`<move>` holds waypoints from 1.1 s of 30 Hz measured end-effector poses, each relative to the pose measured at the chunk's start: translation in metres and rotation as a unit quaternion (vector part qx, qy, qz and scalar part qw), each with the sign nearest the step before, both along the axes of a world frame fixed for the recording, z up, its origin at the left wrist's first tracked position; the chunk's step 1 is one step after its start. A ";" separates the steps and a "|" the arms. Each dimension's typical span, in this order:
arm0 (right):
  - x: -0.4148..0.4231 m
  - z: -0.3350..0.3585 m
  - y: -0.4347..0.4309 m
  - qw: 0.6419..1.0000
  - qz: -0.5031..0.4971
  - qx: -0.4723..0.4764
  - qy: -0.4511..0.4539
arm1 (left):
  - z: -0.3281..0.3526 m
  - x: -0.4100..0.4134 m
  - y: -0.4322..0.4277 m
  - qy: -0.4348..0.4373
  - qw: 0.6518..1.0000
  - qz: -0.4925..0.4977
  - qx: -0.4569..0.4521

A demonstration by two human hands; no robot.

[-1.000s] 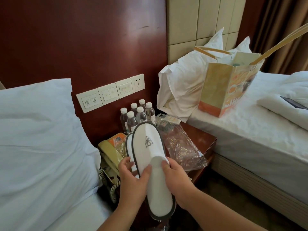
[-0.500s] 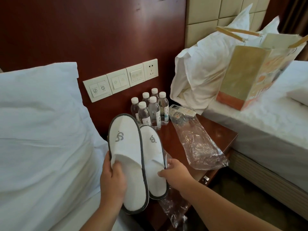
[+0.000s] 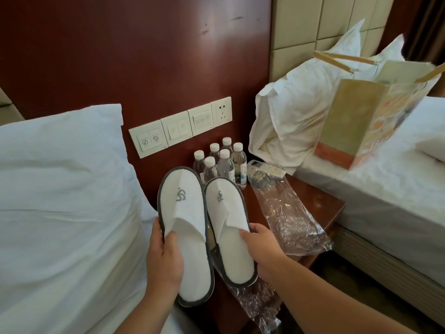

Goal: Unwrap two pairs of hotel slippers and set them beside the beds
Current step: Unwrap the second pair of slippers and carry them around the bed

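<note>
I hold two white hotel slippers with grey trim side by side above the nightstand. My left hand grips the left slipper at its side, thumb on the upper. My right hand grips the right slipper at its right edge. A clear plastic wrapper lies crumpled on the nightstand. A second clear wrapper hangs below the right slipper; I cannot tell what holds it.
Several water bottles stand at the back of the nightstand below a switch panel. A white pillow lies on the left bed. The right bed carries a pillow and a paper bag.
The stacked slippers came apart, one into each hand, and now sit side by side. The telephone is no longer visible behind them.
</note>
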State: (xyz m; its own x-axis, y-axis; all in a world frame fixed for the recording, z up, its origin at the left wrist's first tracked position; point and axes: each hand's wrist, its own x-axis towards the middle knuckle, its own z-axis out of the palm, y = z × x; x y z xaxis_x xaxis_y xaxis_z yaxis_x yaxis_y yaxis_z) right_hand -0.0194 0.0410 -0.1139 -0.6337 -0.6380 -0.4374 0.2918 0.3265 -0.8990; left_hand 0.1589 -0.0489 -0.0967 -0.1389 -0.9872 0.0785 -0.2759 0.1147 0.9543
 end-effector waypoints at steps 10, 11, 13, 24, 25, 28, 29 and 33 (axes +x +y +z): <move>-0.018 0.063 0.079 0.993 -0.073 -0.090 0.025 | 0.051 -0.027 0.046 0.031 0.998 -0.041 -0.042; -0.018 0.072 0.089 0.991 -0.078 -0.106 0.022 | 0.058 -0.030 0.053 0.041 0.997 -0.046 -0.051; -0.016 0.090 0.108 0.986 -0.083 -0.141 0.015 | 0.073 -0.035 0.070 0.051 0.995 -0.054 -0.073; -0.008 0.164 0.196 0.960 -0.118 -0.253 0.034 | 0.146 -0.042 0.137 0.138 0.969 -0.136 -0.152; -0.007 0.168 0.203 0.957 -0.122 -0.261 0.035 | 0.150 -0.043 0.143 0.142 0.967 -0.142 -0.155; -0.002 0.179 0.221 0.950 -0.128 -0.284 0.034 | 0.161 -0.045 0.159 0.160 0.959 -0.159 -0.171; 0.000 0.182 0.227 0.947 -0.131 -0.291 0.035 | 0.165 -0.046 0.163 0.165 0.957 -0.162 -0.176; 0.004 0.193 0.250 0.936 -0.142 -0.318 0.041 | 0.182 -0.052 0.185 0.186 0.945 -0.181 -0.199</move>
